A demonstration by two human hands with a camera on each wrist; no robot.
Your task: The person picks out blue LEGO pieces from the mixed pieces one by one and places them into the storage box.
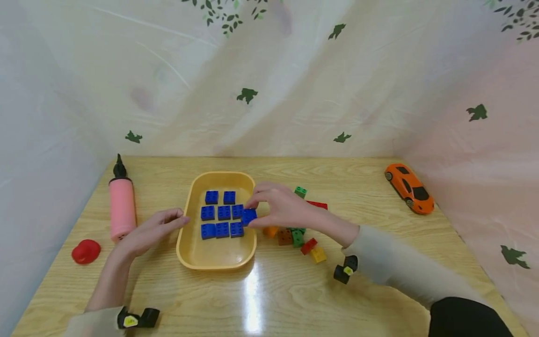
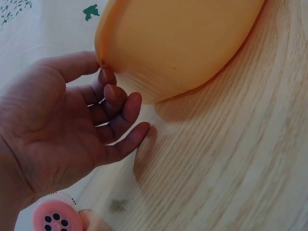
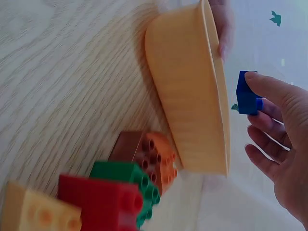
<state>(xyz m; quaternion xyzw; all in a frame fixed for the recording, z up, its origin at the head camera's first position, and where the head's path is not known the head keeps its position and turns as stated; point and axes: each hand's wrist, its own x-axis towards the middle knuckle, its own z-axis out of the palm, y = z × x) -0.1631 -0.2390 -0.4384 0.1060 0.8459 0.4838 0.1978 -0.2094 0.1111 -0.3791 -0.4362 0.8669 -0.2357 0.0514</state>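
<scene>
A yellow tray [image 1: 206, 255] stands mid-table with several blue building bricks [image 1: 224, 212] lying in rows, studs up. At the tray's left side, my left hand [image 1: 151, 230] pinches the rim between thumb and index finger; the other fingers curl beneath it, beside the outer wall [image 2: 168, 62]. My right hand [image 1: 286, 207] reaches over the right rim, pinching one blue brick [image 3: 248, 94] between thumb and fingers. That brick is held up above the tray's level in the right wrist view. In the head view it partly overlaps the bricks lying behind it.
Right of the tray lie loose bricks: orange [image 1: 270, 231], brown [image 1: 285, 237], green [image 1: 297, 238], red [image 1: 309, 246] and yellow [image 1: 318, 255]. A pink hand pump [image 1: 122, 206] and a red object [image 1: 86, 252] lie left. An orange toy car [image 1: 408, 188] sits far right.
</scene>
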